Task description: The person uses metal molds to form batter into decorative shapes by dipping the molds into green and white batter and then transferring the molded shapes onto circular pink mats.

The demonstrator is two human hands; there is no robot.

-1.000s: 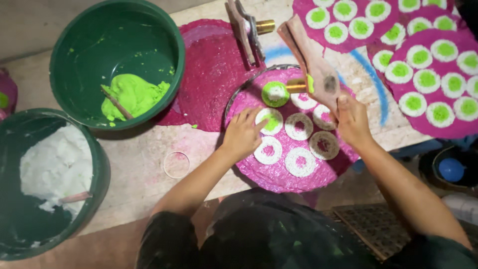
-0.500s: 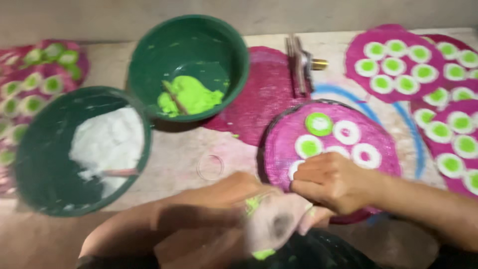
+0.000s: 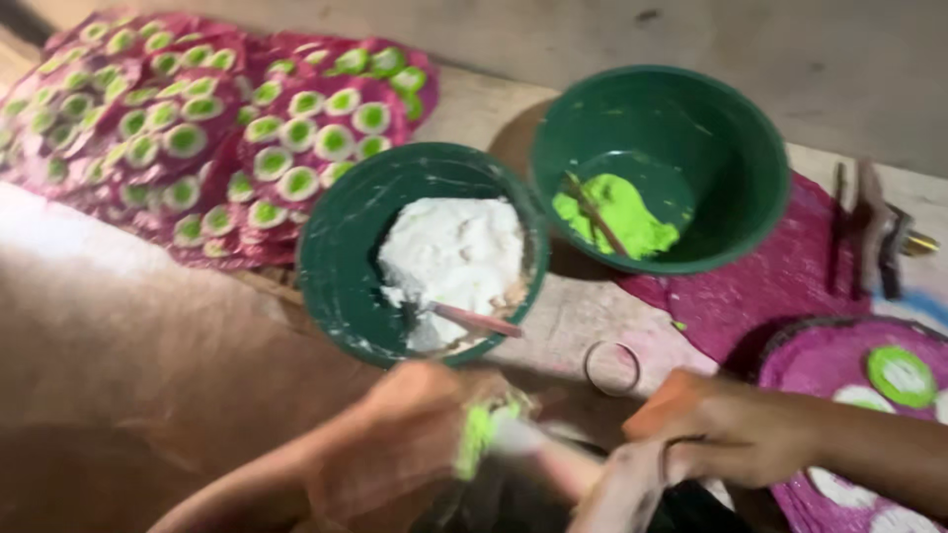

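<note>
Far left: stacked magenta mats [image 3: 148,128] carry rows of white rings with green centres. Right of them, near centre, a green bowl [image 3: 341,286] holds white paste [image 3: 454,252]; a stick [image 3: 474,318] lies in it, long axis running left to right. Further right and farther off, a second green bowl [image 3: 731,148] holds bright green paste [image 3: 617,212] with another stick standing in it. A small ring mould [image 3: 612,367] rests on the desk [image 3: 573,316] between the bowls and the hands.

Near edge: the left hand [image 3: 415,444] is closed around a narrow tool smeared with green [image 3: 484,434]; the tool's long axis runs left to right toward the right hand [image 3: 711,434]. The right hand appears curled at the tool's other end, but motion blur prevents confirming contact. Far right, a round magenta tray [image 3: 800,365] bears white and green discs.

The white-paste bowl lies directly beyond the left hand, which is the nearer one.
</note>
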